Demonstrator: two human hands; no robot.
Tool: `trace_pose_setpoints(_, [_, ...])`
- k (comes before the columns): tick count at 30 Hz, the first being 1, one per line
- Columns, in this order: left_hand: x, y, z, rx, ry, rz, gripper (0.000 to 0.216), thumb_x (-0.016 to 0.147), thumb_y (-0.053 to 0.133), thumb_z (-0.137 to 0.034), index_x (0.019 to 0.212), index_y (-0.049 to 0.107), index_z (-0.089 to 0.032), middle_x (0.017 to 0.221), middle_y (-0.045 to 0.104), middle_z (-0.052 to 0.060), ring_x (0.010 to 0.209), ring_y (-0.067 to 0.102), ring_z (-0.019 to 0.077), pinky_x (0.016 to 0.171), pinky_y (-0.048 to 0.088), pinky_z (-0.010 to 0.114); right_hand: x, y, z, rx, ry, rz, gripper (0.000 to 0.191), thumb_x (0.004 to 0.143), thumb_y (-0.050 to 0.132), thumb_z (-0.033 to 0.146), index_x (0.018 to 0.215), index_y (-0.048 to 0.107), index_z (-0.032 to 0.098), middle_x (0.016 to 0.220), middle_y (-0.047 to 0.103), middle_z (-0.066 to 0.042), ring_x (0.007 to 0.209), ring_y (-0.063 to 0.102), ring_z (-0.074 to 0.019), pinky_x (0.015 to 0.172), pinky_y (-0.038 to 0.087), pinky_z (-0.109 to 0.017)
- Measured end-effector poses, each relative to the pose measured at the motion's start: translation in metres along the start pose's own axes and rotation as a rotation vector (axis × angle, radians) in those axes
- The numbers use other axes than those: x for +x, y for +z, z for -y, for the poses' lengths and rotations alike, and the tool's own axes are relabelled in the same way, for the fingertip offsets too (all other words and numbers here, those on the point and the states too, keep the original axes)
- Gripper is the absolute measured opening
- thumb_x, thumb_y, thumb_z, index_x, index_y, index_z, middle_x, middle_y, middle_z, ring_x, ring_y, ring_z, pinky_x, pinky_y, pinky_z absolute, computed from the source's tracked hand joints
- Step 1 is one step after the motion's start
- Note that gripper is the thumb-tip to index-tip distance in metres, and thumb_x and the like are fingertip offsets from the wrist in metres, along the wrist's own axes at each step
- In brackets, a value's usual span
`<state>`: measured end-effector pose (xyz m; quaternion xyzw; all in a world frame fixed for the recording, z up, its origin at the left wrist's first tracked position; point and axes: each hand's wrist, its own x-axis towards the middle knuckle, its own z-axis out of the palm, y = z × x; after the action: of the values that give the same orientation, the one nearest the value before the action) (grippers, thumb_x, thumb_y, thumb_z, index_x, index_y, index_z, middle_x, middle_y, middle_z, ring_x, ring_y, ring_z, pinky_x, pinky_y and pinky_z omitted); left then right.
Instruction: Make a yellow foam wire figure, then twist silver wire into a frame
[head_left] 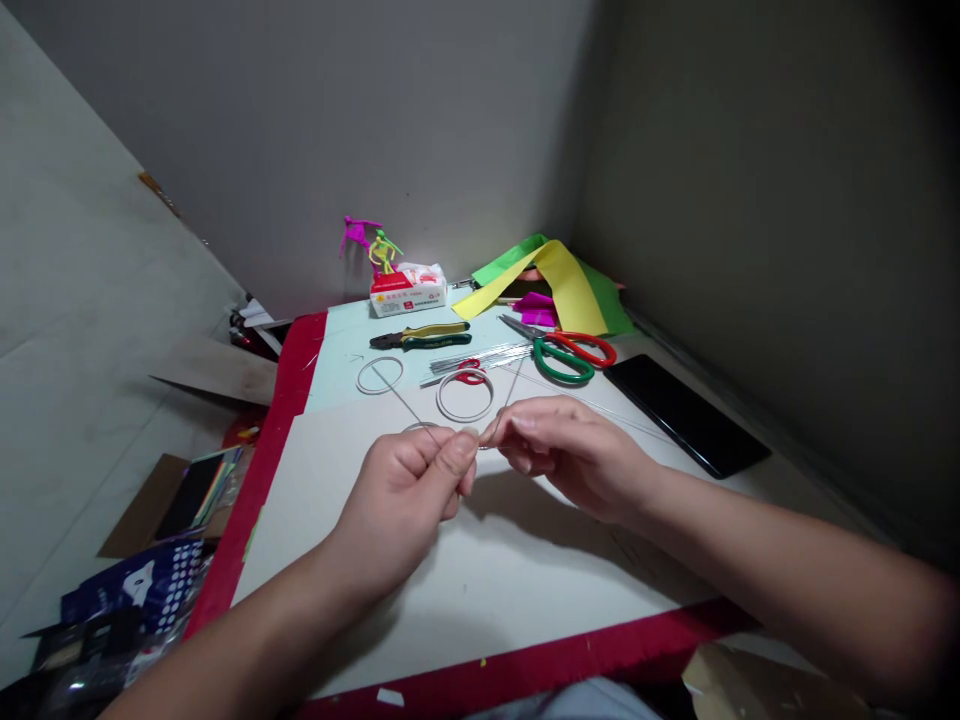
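My left hand (409, 495) and my right hand (570, 450) meet above a pale sheet of card (480, 560) on the table. Both pinch a thin silver wire (405, 402) where their fingertips touch. One end of the wire runs back left toward a small wire ring (379, 375); another strand rises toward the far side. A larger white ring (466, 395) lies just beyond my fingers.
Behind the rings lie pliers (420, 337), a bundle of straight wires (480, 357), red-and-green scissors (570, 355) and a black phone (686, 412). Coloured paper (555, 280) and a small box (409, 290) sit by the wall. Clutter fills the floor at left (150, 560).
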<state>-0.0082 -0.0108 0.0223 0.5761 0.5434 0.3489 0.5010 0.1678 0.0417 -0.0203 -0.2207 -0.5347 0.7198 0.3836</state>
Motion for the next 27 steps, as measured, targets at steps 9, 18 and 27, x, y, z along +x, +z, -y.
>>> trace_pose_setpoints(9, [0.002,0.007,0.008,0.213,0.218,-0.119,0.024,0.088,0.052,-0.027,0.072,0.067,-0.015,0.064,0.064,0.002,0.066,0.059,0.0135,0.060,0.044,0.022,0.001,-0.005,0.006,0.143,0.325,0.123,0.030,0.085,0.062,0.037,0.071,0.067,0.011,0.050,0.032,0.007,0.048,0.019,-0.0058,0.047,0.011,-0.024])
trace_pose_setpoints(18, [-0.001,0.007,0.014,0.435,0.583,-0.131,0.020,0.088,0.054,-0.017,0.078,0.071,-0.015,0.064,0.071,0.002,0.056,0.063,0.0118,0.052,0.045,0.020,0.000,-0.008,0.011,0.140,0.419,0.188,0.023,0.075,0.071,0.034,0.069,0.066,0.013,0.050,0.041,0.006,0.046,0.020,-0.0045,0.047,0.012,-0.024])
trace_pose_setpoints(27, [-0.001,0.007,0.007,0.324,0.399,-0.097,0.026,0.088,0.051,-0.020,0.068,0.067,-0.013,0.060,0.065,0.001,0.056,0.059,0.0112,0.053,0.044,0.019,0.002,-0.007,0.018,-0.004,0.263,0.174,0.014,0.075,0.073,0.025,0.071,0.067,0.013,0.068,0.065,0.000,0.057,0.046,-0.0049,0.053,0.030,-0.019])
